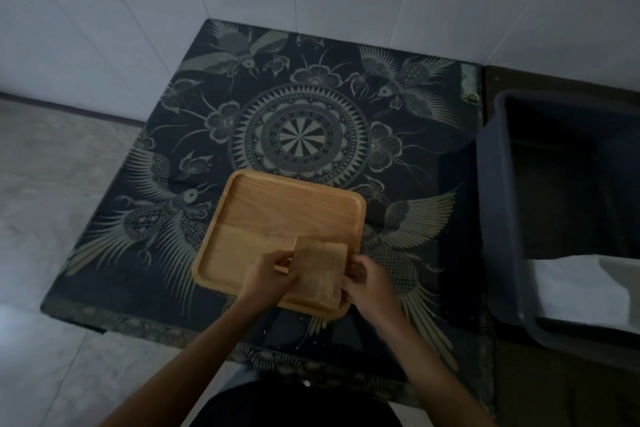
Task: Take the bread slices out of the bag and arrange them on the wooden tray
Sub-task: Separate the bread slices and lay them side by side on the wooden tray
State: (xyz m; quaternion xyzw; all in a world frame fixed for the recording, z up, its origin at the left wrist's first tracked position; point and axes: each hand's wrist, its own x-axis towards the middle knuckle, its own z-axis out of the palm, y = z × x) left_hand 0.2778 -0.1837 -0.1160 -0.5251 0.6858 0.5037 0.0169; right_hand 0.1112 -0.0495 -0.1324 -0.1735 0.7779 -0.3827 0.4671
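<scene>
A square wooden tray [277, 211] lies on a dark patterned cloth in front of me. Pale brown bread slices [322, 270] sit stacked at the tray's near right corner. My left hand [266, 279] grips the stack's left edge with fingers curled around it. On the opposite side, my right hand [369, 284] holds the right edge. The far and left parts of the tray floor are bare wood. I see no bag in view.
The dark cloth [311, 107] with bird and mandala print covers a low table against white tiled walls. A dark grey plastic tub [502, 218] stands at the right, with something white [581, 288] inside it. Grey floor lies to the left.
</scene>
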